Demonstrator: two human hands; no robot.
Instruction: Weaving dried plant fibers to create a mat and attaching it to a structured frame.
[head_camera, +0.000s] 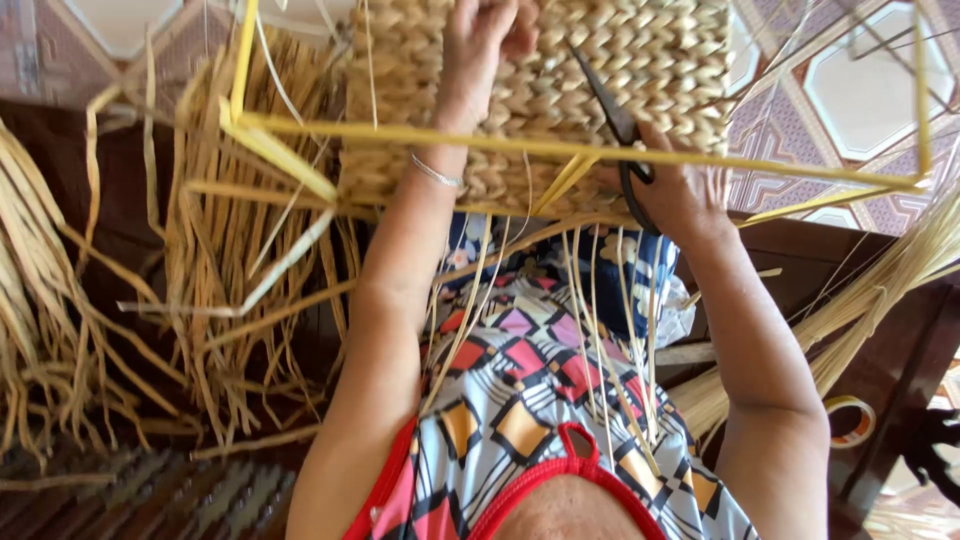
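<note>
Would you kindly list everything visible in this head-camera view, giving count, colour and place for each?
woven panel: one, tan, top centre
frame: one, yellow, across the panel
scissors: one pair, black, in the right hand
loose fibre strands: many, tan, left and centre
fibre bundle: one, pale, right
tape roll: one, orange-rimmed, lower right
bracelet: one, silver, left wrist
left hand: on the panel
right hand: gripping the scissors

Woven straw panel on yellow frame; black scissors against it.
</note>
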